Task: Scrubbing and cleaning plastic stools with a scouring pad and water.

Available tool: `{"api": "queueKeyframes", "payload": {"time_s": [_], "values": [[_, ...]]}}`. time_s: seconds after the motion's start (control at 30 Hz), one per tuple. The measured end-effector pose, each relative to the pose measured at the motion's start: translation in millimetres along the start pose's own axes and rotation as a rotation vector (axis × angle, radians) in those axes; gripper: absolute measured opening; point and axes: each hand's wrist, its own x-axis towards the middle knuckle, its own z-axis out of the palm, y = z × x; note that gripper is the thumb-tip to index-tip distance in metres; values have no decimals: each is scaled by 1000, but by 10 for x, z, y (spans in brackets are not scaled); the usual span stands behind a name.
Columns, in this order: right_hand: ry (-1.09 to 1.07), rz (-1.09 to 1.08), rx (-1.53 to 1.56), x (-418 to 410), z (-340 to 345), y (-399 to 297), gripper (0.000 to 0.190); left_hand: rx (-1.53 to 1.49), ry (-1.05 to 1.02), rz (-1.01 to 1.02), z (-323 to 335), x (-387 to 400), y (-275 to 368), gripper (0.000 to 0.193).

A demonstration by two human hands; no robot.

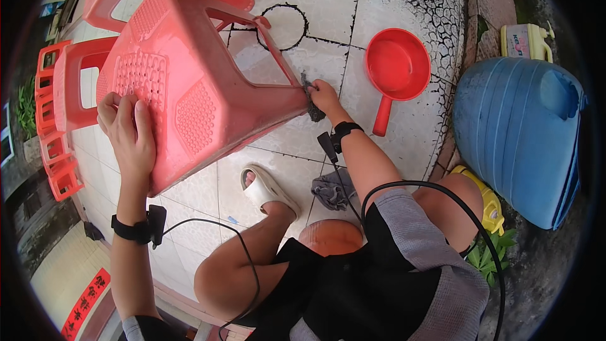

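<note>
A wet pink plastic stool is tilted in front of me, its perforated seat facing up and left. My left hand grips the near-left edge of the seat, fingers bent; their tips are partly hidden. A dark grey scrubbing pad is pinched in my right hand. That pad touches the end of a stool leg on the right side. Black straps with small devices and cables circle both wrists.
A red plastic dipper lies right of the stool on the tiles. Nearer me are a grey cloth and an orange-brown round object. More stools stand left and behind. At right are a blue plastic barrel and a yellow jug.
</note>
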Motion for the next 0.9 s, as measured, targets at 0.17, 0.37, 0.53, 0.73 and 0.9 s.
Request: {"api": "queueKeyframes", "payload": {"time_s": [0.17,0.37,0.53,0.73,0.9], "values": [[-88,-109,210,-317,-237,-679,19,-21,4,33,9,-2,23,21],[-65,-440,249,-1004,-765,-2310,14,-3,23,33,-16,-14,9,20],[29,-346,142,-901,-672,-2036,19,-24,7,29,33,14,50,22],[19,-416,308,-1083,-716,-2329,16,-23,48,38,39,-12,15,21],[3,-446,303,-1027,-789,-2292,16,-68,38,87,29,26,-3,19]]}}
